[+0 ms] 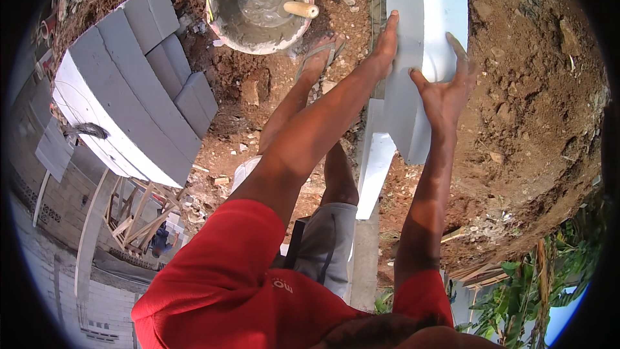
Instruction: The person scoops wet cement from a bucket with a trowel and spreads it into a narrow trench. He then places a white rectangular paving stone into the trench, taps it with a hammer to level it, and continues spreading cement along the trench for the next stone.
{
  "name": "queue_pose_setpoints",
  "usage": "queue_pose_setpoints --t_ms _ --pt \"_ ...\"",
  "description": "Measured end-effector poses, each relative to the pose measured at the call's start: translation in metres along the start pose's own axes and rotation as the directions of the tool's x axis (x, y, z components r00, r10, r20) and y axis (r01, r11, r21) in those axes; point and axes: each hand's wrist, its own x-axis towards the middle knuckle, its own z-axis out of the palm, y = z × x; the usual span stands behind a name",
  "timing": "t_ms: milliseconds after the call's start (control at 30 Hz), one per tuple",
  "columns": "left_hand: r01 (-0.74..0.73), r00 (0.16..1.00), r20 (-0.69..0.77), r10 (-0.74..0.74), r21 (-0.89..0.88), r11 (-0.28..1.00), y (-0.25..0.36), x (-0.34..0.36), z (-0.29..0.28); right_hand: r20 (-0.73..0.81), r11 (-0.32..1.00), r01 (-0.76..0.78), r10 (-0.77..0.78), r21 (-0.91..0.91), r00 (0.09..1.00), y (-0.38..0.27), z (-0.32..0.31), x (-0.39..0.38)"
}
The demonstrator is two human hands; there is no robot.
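A person in a red shirt [226, 284] and grey shorts [326, 245] steadies a pale grey block [413, 32] with both hands above a trench of red-brown earth [536, 90]. The left hand [386, 42] lies flat on the block's grey side face, fingers straight and pressed together, thumb out of sight behind them. The right hand [445, 87] is spread wide, palm on the block's near end, one finger reaching up over the white top face and the thumb splayed to the left. Neither hand closes around anything; both simply press on the block, which sits on end-to-end white blocks [374, 168] running along the trench toward the person's feet.

One foot in a sandal [320, 55] stands on the soil just left of the block, between it and a bucket [219, 19] of wet grey mortar. One trowel with a wooden handle [300, 9] rests in the mortar, handle toward the block. Well to the left, a stack of grey blocks [129, 90] stands apart from the work; about seven slabs show, though the exact count is hard to tell. Below the stack lie a wooden frame [139, 210] and a grey block wall [58, 265]. Green leaves [536, 291] fill the lower right corner.
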Motion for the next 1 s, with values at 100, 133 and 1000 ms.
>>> queue_pose_setpoints --t_ms 100,133,1000 --pt "0.001 1.0 0.017 0.001 -0.092 0.996 -0.006 0.028 -0.009 -0.014 1.0 0.016 -0.016 -0.002 1.0 0.014 0.021 0.008" --pt "-0.001 1.0 0.021 0.004 -0.142 0.99 -0.011 0.036 -0.013 -0.017 0.999 0.035 -0.035 -0.008 0.999 0.017 0.026 0.009" --pt "-0.143 0.971 0.216 0.099 0.201 0.969 0.006 -0.021 -0.051 -0.003 0.999 0.025 -0.025 0.025 1.0 0.092 0.118 -0.013"
